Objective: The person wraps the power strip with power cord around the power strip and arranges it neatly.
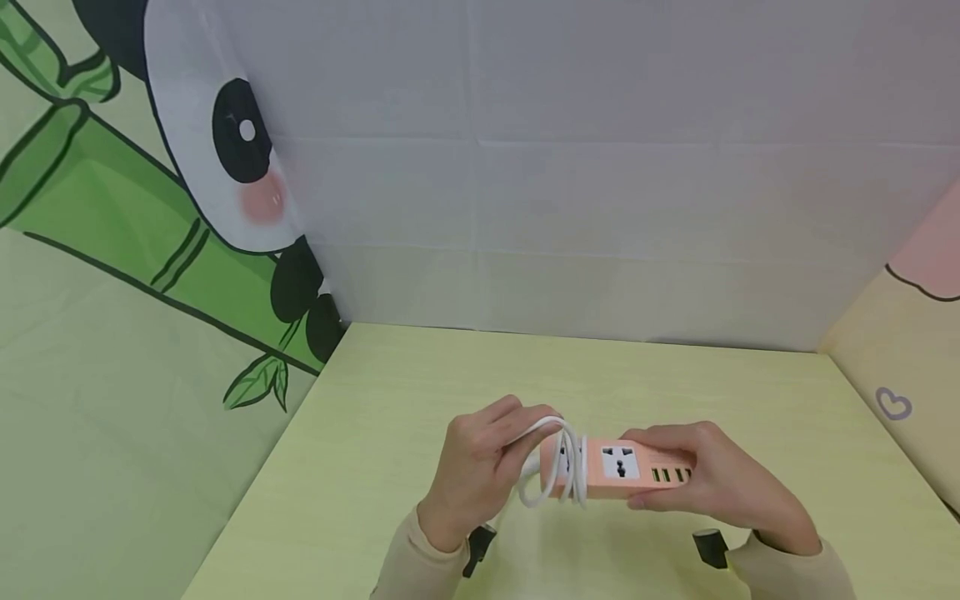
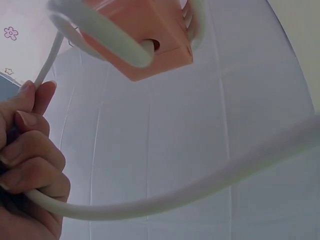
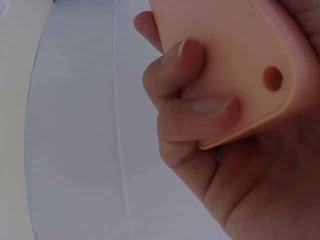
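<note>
A pink power strip (image 1: pixel 609 492) with white sockets and several USB ports is held above the table. My right hand (image 1: pixel 731 475) grips its right end, and in the right wrist view the fingers wrap under its smooth back. White cable (image 1: pixel 573 471) is looped around the strip's left part. My left hand (image 1: pixel 480 458) pinches the cable between thumb and fingertips, left of the strip. In the left wrist view the cord (image 2: pixel 175 197) also runs through the curled lower fingers, and another stretch enters a hole in the strip's end (image 2: pixel 162 62).
Beneath the hands lies a pale yellow tabletop (image 1: pixel 375 400). A grey-white backdrop (image 1: pixel 585 208) stands behind it. The left wall (image 1: pixel 112 400) carries a panda and bamboo print; a cream panel (image 1: pixel 892 350) stands on the right.
</note>
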Demonstrator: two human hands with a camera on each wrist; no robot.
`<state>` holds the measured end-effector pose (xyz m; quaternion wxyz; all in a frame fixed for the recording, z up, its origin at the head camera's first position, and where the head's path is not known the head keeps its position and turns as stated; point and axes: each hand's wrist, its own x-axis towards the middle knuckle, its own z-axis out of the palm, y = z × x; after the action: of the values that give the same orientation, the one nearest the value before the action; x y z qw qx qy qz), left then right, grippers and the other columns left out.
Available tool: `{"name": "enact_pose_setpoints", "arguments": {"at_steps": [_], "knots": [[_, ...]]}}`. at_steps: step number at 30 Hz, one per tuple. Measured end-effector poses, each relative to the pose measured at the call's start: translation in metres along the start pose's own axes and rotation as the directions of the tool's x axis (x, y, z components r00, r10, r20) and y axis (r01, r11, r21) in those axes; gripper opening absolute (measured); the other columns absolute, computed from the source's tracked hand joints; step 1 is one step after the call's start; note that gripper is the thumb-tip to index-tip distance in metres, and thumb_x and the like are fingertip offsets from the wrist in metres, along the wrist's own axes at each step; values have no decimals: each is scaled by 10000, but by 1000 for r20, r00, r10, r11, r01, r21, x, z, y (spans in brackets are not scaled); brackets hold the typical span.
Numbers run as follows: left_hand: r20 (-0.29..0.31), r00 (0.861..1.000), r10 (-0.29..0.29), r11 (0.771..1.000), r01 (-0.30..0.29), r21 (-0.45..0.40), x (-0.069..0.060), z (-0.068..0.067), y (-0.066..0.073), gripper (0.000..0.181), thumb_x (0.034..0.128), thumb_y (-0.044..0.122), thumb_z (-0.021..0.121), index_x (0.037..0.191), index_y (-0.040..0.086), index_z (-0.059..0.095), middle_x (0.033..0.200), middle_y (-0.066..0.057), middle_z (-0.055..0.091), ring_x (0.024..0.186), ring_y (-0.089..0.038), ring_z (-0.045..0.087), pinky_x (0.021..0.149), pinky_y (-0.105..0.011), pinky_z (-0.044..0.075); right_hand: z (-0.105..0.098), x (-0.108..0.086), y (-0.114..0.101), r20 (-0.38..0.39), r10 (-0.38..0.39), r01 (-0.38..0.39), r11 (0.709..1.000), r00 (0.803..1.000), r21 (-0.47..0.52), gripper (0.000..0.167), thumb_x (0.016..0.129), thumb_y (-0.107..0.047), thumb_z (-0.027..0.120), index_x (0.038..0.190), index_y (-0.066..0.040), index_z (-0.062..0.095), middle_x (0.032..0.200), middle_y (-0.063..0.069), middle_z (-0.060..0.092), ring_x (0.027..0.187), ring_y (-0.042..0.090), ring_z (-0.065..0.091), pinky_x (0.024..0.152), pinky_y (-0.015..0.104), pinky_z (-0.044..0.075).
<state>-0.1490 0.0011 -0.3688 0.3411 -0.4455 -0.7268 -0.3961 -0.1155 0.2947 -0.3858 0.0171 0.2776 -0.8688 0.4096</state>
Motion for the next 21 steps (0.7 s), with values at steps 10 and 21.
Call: {"name": "enact_pose_setpoints", "arguments": {"at_steps": [10,21], "knots": [[1,1000,-5,1000,5,18,-2,3,-4,105,970,176,685,1040,169,764,695,66,556,551,-5,400,529,-55,304,0,0,-2,33,-84,82,995,996,55,446,813,-240,867,1224,-228,695,976,-90,720,730,47,619,592,225,517],[12,1000,-22,1000,22,9,-2,7,-7,103,952,167,707,1033,163,770,722,64,614,564,-3,431,545,-46,327,0,-2,1,32,-137,136,990,990,42,452,806,-223,873,1220,-244,694,1003,-101,725,726,36,620,610,214,504]]}}
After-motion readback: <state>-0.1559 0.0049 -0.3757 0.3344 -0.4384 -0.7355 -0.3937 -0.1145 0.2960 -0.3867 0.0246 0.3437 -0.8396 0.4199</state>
